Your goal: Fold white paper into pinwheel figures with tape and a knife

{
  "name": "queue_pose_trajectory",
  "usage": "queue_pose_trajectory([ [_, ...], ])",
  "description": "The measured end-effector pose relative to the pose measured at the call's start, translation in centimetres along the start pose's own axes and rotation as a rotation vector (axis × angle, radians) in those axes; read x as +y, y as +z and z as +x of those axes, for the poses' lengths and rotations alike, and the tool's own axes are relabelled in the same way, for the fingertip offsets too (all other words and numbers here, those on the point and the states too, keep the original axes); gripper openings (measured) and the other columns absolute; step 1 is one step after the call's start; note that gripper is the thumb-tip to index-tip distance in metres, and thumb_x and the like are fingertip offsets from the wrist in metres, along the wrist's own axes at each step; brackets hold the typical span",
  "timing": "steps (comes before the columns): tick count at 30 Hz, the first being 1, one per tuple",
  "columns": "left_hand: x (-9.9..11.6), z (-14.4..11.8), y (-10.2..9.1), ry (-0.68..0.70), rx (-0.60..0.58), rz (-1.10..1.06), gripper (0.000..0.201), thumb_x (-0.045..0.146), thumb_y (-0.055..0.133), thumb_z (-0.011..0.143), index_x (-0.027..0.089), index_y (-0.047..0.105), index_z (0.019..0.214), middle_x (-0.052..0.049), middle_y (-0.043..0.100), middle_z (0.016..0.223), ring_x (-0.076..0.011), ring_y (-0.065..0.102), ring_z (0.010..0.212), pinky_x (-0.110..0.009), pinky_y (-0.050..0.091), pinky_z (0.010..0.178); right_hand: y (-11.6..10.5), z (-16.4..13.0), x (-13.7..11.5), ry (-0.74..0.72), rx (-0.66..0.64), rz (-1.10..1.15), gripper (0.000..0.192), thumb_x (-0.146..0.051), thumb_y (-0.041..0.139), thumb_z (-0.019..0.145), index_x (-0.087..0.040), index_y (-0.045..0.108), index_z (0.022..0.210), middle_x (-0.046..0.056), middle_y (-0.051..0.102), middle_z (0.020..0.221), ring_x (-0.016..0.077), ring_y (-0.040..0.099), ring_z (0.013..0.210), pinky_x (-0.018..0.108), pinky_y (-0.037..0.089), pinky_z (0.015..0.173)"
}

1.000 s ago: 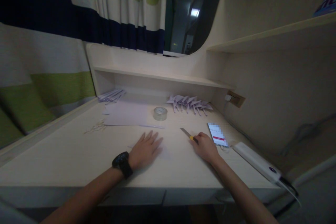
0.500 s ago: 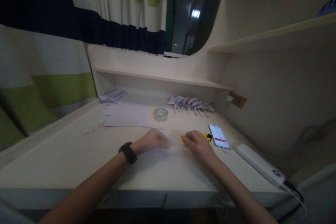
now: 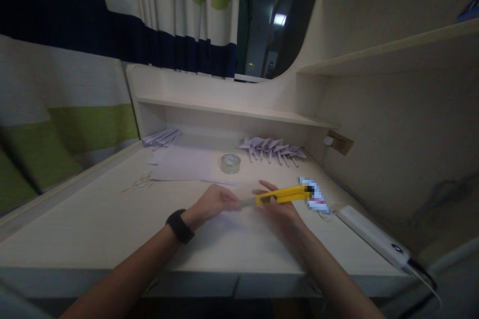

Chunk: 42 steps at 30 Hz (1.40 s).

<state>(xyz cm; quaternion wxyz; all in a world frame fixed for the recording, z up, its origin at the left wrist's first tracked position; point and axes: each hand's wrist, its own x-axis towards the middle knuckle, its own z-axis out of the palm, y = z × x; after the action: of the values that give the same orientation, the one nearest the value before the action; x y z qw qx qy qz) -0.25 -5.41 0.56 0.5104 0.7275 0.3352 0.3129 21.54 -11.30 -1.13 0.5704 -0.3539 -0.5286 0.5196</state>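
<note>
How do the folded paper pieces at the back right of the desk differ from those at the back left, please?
The right-hand paper pieces stand fanned in a row with pointed tips showing; the left-hand paper pieces lie flat in a tight, slanted bundle. The right group sits near the tape roll, the left by the curtain. Both look pale lilac.

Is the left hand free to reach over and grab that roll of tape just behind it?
Probably not at once. The left hand grips the blade end of the yellow utility knife, which the right hand also holds. The tape roll sits close behind with bare desk between.
</note>
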Motion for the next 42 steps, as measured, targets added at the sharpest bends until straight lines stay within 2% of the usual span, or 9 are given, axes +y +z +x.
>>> queue_pose_trajectory([
  [2, 0.2, -0.2, 0.3, 0.015, -0.01, 0.04, 0.024, 0.034, 0.073, 0.067, 0.012, 0.073, 0.075, -0.009, 0.072, 0.073, -0.0184, 0.064, 0.066, -0.027, 0.046, 0.062, 0.5, 0.5, -0.4, 0.064, -0.041, 0.142, 0.044, -0.049, 0.071, 0.07, -0.022, 0.066, 0.104, 0.008, 0.066, 0.103, 0.0244, 0.062, 0.094, 0.045, 0.048, 0.086],
  [6, 0.3, -0.5, 0.0, 0.031, -0.043, 0.144, 0.031, 0.04, 0.068, 0.072, 0.013, 0.073, 0.087, -0.008, 0.073, 0.078, -0.0202, 0.066, 0.071, -0.028, 0.047, 0.064, 0.7, 0.8, -0.7, 0.139, 0.041, 0.101, 0.023, -0.033, 0.078, 0.067, -0.017, 0.072, 0.082, 0.005, 0.068, 0.083, 0.0224, 0.063, 0.084, 0.043, 0.05, 0.085],
  [11, -1.1, -1.4, -2.4, 0.093, 0.101, 0.606, 0.042, 0.049, 0.055, 0.082, 0.017, 0.068, 0.106, -0.009, 0.072, 0.099, -0.0234, 0.065, 0.088, -0.032, 0.045, 0.079, 0.0, 0.5, 0.6, 0.167, 0.11, 0.18, 0.021, -0.032, 0.079, 0.065, -0.017, 0.072, 0.078, 0.004, 0.068, 0.084, 0.0203, 0.063, 0.081, 0.039, 0.052, 0.081],
  [14, -2.1, -2.2, -4.1, 0.058, 0.179, 0.919, 0.049, 0.053, 0.041, 0.088, 0.015, 0.067, 0.103, -0.012, 0.068, 0.105, -0.0267, 0.06, 0.098, -0.036, 0.042, 0.085, -0.1, 0.4, 1.7, 0.23, 0.044, 0.277, 0.023, -0.032, 0.079, 0.064, -0.016, 0.071, 0.079, 0.004, 0.068, 0.079, 0.0205, 0.064, 0.079, 0.042, 0.05, 0.083],
  [18, -2.7, -3.0, -5.3, -0.038, 0.112, 1.142, 0.045, 0.054, 0.04, 0.087, 0.017, 0.065, 0.091, -0.013, 0.066, 0.094, -0.0263, 0.059, 0.089, -0.036, 0.042, 0.077, 0.4, 0.4, 2.7, 0.315, -0.114, 0.35, 0.023, -0.033, 0.075, 0.07, -0.016, 0.071, 0.086, 0.005, 0.07, 0.08, 0.0229, 0.066, 0.083, 0.044, 0.048, 0.087],
  [23, -2.5, -2.9, -6.0, -0.135, 0.045, 1.098, 0.051, 0.057, 0.059, 0.07, 0.017, 0.06, 0.101, -0.012, 0.063, 0.097, -0.0256, 0.059, 0.082, -0.031, 0.042, 0.065, 0.9, 0.2, 3.2, 0.365, -0.205, 0.272, 0.024, -0.032, 0.076, 0.069, -0.014, 0.071, 0.085, 0.009, 0.071, 0.085, 0.026, 0.065, 0.091, 0.042, 0.045, 0.088],
  [35, -1.5, -2.1, -5.8, -0.128, -0.1, 1.014, 0.067, 0.066, 0.029, 0.084, 0.015, 0.062, 0.056, -0.01, 0.061, 0.054, -0.016, 0.049, 0.047, -0.03, 0.031, 0.052, 1.5, -0.3, 1.9, 0.352, -0.23, 0.116, 0.021, -0.032, 0.071, 0.075, -0.014, 0.072, 0.085, 0.01, 0.07, 0.093, 0.0194, 0.059, 0.089, 0.032, 0.043, 0.083],
  [38, -1.3, -2.1, -5.2, -0.096, -0.082, 1.021, 0.062, 0.061, 0.031, 0.086, 0.014, 0.065, 0.062, -0.012, 0.064, 0.061, -0.0191, 0.055, 0.055, -0.031, 0.036, 0.058, 1.3, -0.2, 2.5, 0.338, -0.228, 0.101, 0.023, -0.033, 0.072, 0.073, -0.014, 0.072, 0.086, 0.009, 0.07, 0.092, 0.0199, 0.059, 0.089, 0.031, 0.044, 0.08],
  [42, -1.5, -1.8, -4.4, -0.03, 0.006, 1.032, 0.051, 0.052, 0.035, 0.088, 0.01, 0.064, 0.095, -0.018, 0.067, 0.096, -0.027, 0.06, 0.088, -0.034, 0.041, 0.075, 1.1, -0.1, 2.9, 0.318, -0.233, 0.071, 0.024, -0.036, 0.073, 0.072, -0.015, 0.073, 0.084, 0.009, 0.071, 0.092, 0.0202, 0.059, 0.087, 0.032, 0.044, 0.079],
])
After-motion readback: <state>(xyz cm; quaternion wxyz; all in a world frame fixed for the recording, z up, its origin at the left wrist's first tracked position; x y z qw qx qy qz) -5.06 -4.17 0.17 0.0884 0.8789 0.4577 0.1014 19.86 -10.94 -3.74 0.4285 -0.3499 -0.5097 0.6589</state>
